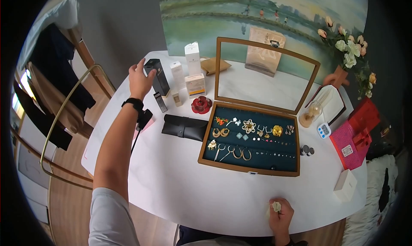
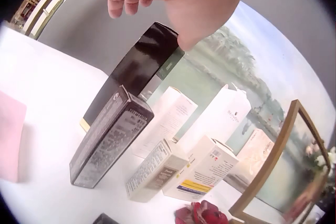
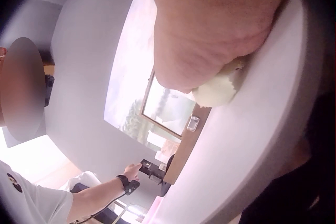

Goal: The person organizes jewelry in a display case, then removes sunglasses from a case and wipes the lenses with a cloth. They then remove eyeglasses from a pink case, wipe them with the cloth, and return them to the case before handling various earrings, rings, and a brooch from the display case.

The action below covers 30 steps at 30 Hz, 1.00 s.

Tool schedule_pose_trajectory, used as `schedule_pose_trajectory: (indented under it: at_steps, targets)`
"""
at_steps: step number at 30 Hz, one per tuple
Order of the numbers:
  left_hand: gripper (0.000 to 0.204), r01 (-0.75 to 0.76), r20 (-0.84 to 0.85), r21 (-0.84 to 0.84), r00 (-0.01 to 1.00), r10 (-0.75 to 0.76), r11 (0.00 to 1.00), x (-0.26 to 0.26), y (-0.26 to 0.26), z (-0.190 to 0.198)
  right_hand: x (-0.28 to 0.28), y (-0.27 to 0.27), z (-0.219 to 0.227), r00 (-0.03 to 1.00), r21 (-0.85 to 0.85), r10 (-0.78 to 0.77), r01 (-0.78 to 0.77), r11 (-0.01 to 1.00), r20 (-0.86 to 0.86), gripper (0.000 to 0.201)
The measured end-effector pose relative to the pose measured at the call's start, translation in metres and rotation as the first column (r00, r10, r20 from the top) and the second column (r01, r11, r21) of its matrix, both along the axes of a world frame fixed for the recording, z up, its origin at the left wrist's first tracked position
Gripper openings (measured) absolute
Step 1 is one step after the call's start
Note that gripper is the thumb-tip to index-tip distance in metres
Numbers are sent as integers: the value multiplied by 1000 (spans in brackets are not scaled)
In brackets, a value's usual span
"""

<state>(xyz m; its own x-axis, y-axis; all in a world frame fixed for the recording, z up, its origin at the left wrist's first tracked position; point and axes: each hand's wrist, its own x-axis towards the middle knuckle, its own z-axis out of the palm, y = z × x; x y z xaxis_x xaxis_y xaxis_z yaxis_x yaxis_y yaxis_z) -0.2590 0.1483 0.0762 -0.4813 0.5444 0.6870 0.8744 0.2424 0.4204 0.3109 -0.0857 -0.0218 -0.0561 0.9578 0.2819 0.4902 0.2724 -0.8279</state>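
Note:
My left hand reaches over the back left of the table to a tall black box. Its fingers are spread apart above the box, and in the left wrist view the thumb lies right at the box's top edge. Near the front edge, my right hand grips a crumpled pale yellow-green cloth, partly hidden in the fist. In the right wrist view the cloth sticks out below the hand, close over the tabletop.
Beside the black box stand a small dark box, a small beige box and several white boxes. A red flower, black pouch and open jewelry case lie nearer. An hourglass stands right.

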Motion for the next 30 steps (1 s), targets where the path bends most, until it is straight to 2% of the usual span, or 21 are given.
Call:
schedule_pose_trajectory:
  at_steps: [1, 3, 5, 8, 12, 14, 17, 21, 23, 28, 30]
  targets:
    - [62, 0, 7, -64, 1000, 1, 998, 0, 4, 6, 0, 0, 0, 1000, 0, -5, 5, 1000, -9, 7]
    - [56, 39, 12, -58, 999, -39, 998, 0, 10, 12, 1, 0, -2, 1000, -3, -7, 7, 1000, -11, 7]
    - [50, 71, -45, -127, 996, -77, 989, 0, 13, 16, 1, -1, -3, 1000, -8, -6, 6, 1000, -12, 7]
    - [42, 37, -39, -159, 998, -43, 987, 4, 19, 14, 1, 0, -2, 1000, -22, -5, 5, 1000, 1, 7]
    - [36, 63, 4, -135, 998, -63, 989, 3, 23, 10, 3, 0, -6, 1000, -21, -6, 6, 1000, -2, 7]
    - [33, 127, -39, -109, 991, -131, 986, -2, 22, 9, 3, -1, -5, 1000, -12, -5, 5, 1000, 0, 7]
    - [33, 195, -56, -127, 977, -204, 972, -7, 20, 11, 0, -1, 0, 1000, -14, -2, 2, 1000, 2, 7]
    - [34, 217, -16, -98, 975, -219, 971, -5, 18, 13, 0, 0, -2, 1000, -8, 8, -8, 1000, 23, 7]
    - [35, 220, 88, -151, 974, -209, 964, -3, 18, 16, 2, 0, -4, 999, 11, 7, -7, 1000, 33, 7]
    - [35, 224, 83, -168, 974, -213, 960, -6, 23, 18, 2, 1, -6, 1000, 50, 22, -22, 999, 13, 7]
    - [37, 290, 36, -136, 957, -288, 947, -8, 24, 17, 1, 0, -5, 1000, 18, 9, -9, 1000, 11, 7]
